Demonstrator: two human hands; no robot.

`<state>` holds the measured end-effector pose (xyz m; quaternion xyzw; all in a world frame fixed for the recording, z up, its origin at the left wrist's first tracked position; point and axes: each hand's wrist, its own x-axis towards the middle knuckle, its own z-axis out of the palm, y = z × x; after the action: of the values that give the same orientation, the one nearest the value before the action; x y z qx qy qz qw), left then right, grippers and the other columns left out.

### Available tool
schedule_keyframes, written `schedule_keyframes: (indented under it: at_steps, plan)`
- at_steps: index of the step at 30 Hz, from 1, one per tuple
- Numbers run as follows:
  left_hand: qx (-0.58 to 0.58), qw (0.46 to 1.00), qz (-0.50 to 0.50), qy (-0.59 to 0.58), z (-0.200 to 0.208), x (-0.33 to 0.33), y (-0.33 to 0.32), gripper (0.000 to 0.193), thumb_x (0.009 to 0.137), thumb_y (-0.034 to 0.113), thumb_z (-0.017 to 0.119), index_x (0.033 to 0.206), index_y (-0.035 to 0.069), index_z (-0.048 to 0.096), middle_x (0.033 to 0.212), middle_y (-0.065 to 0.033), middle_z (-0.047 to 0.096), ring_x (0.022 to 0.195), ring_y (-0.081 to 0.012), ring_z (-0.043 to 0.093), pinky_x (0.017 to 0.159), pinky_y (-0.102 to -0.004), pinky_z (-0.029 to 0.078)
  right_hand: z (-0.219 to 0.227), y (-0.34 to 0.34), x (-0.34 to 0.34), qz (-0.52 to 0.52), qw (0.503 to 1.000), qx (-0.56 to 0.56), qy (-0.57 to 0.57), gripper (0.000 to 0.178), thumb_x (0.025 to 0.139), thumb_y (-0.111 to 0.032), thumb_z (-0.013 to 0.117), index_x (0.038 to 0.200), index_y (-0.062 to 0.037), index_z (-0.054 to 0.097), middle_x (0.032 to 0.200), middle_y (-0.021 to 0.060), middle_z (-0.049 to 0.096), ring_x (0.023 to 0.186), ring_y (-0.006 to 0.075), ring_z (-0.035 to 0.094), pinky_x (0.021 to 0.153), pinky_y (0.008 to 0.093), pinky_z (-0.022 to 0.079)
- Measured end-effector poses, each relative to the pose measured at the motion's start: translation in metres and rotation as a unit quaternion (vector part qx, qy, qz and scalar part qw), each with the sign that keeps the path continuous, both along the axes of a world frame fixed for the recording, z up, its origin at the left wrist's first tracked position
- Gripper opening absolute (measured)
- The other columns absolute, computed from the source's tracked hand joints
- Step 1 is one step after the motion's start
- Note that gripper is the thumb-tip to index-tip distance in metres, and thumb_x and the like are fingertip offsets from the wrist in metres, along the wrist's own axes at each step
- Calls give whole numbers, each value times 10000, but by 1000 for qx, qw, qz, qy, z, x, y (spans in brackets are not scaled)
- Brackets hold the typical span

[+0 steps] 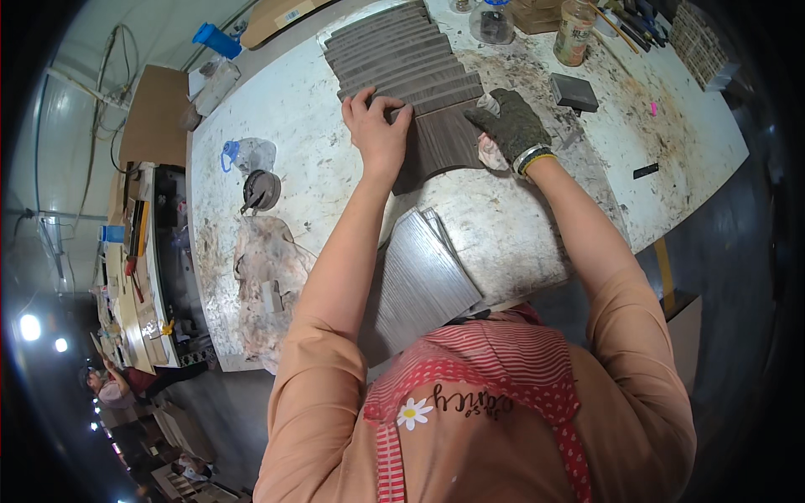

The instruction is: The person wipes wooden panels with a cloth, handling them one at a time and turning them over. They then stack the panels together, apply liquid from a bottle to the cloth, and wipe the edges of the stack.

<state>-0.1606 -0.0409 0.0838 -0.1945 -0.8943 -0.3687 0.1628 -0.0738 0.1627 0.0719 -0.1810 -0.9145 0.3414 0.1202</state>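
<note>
A row of overlapping dark grey-brown wood-grain boards (pixel 394 54) runs up the worktable. On the nearest board (pixel 449 138), my bare left hand (pixel 379 132) bends its fingers over the left edge and upper face. My right hand (pixel 513 130) wears a dark, soiled glove and is closed on a crumpled whitish-pink rag (pixel 491 152) at that board's right side. Part of the rag also shows above the thumb. Closer to my body lies a stack of lighter grey wood-grain boards (pixel 419 277), partly covered by my left forearm.
The stained white worktable (pixel 319 168) carries a round dark tin (pixel 262 190), a clear plastic container (pixel 251 155) and a stained cloth (pixel 270 260) at left. At right are a small dark block (pixel 574 92), a bottle (pixel 574 33), a jar (pixel 492 23) and a woven basket (pixel 703 46).
</note>
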Motion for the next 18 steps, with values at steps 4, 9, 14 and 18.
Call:
schedule_keyframes:
  at_steps: [4, 9, 14, 18]
  plan:
    - [2, 998, -54, 11, -5, -8, -9, 144, 781, 183, 678, 909, 120, 698, 1319, -110, 486, 1320, -406, 274, 1078, -469, 277, 0, 0, -2, 8, 1000, -5, 2, 699, 772, -534, 645, 1209, 3, 554, 1203, 244, 548, 1147, 374, 503, 989, 419, 392]
    - [3, 999, -34, 4, -7, -9, -6, 141, 781, 174, 673, 911, 128, 705, 1318, -84, 498, 1328, -392, 276, 1080, -459, 287, -2, -2, -1, -6, 1000, 3, 14, 675, 768, -521, 653, 1188, 0, 568, 1187, 239, 560, 1127, 375, 519, 967, 419, 410]
    - [9, 997, -73, 1, -4, -10, -9, 148, 795, 180, 655, 920, 121, 707, 1300, -111, 509, 1311, -376, 293, 1098, -451, 242, 3, 0, -1, -5, 1000, -10, -4, 659, 757, -510, 669, 1179, -12, 578, 1177, 235, 569, 1108, 377, 535, 952, 419, 424]
    - [-6, 996, -85, 16, -4, -14, -16, 196, 801, 168, 655, 981, 96, 685, 1307, -139, 500, 1292, -377, 341, 1085, -416, 281, 2, 1, -2, -9, 1000, -19, -7, 673, 748, -517, 675, 1193, -22, 576, 1200, 225, 564, 1128, 374, 528, 962, 414, 421]
